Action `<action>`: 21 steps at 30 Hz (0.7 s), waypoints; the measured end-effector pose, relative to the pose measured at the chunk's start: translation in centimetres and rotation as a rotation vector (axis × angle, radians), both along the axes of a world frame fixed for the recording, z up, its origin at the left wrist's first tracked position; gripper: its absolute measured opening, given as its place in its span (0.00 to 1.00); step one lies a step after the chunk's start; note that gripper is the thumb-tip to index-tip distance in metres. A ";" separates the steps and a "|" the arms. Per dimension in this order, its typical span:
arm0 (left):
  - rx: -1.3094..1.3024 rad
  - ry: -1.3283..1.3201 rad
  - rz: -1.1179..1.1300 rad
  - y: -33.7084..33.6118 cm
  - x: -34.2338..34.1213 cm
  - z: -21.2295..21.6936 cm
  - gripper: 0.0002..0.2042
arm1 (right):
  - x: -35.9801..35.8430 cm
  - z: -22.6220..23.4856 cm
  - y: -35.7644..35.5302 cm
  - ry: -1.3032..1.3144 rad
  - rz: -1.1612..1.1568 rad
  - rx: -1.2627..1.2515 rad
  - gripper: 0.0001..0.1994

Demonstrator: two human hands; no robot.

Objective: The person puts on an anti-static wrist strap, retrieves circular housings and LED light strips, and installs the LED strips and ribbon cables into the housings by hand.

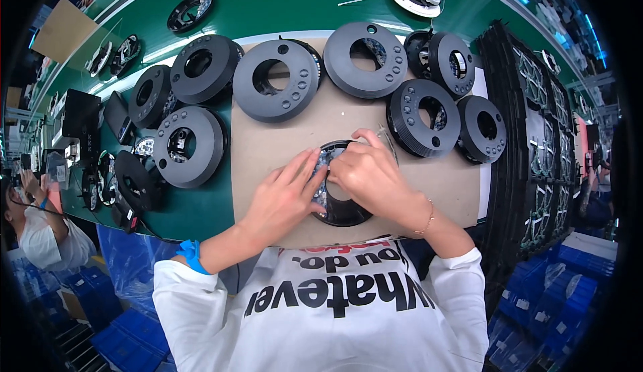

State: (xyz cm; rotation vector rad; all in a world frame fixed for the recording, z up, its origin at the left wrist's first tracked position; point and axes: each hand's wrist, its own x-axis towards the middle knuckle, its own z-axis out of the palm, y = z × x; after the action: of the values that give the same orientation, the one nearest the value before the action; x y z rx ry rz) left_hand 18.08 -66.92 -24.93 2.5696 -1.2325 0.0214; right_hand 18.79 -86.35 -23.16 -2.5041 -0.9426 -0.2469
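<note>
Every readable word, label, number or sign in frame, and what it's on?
No wording copied here; only where it stands.
White fabric shirt: large black lettering, upside down but legible; red above, partly hidden.
White rectangular labels on blue plastic crates, lower right: too small to read.
Red label on small black box, lower left: too small to read.
Round black plastic housing at centre: none I can make out.

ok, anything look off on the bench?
Nothing looks clearly spilled or broken. Mildly odd: the white round part on the far side of the green bench, a thin rod jutting leftward, unlike the dark grey rings. Left hand and right hand partly hide the black housing.
</note>
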 end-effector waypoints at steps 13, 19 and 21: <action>-0.464 0.084 0.285 2.9 -0.8 -1.2 0.17 | 4.2 1.9 -0.2 0.085 0.217 -0.215 0.03; -0.589 0.118 0.463 4.6 -2.0 -2.8 0.14 | 6.6 8.9 -0.4 -0.065 0.206 -0.121 0.03; -0.603 0.126 0.477 4.5 -2.4 -3.2 0.14 | 9.4 11.7 -0.6 -0.256 0.102 -0.062 0.04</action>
State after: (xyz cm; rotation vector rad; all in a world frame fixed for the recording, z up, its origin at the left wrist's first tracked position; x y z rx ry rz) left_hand 15.65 -62.41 -28.16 2.2109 -0.4443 0.2793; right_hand 28.24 -86.97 -11.48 -2.5113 -1.1909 -0.5232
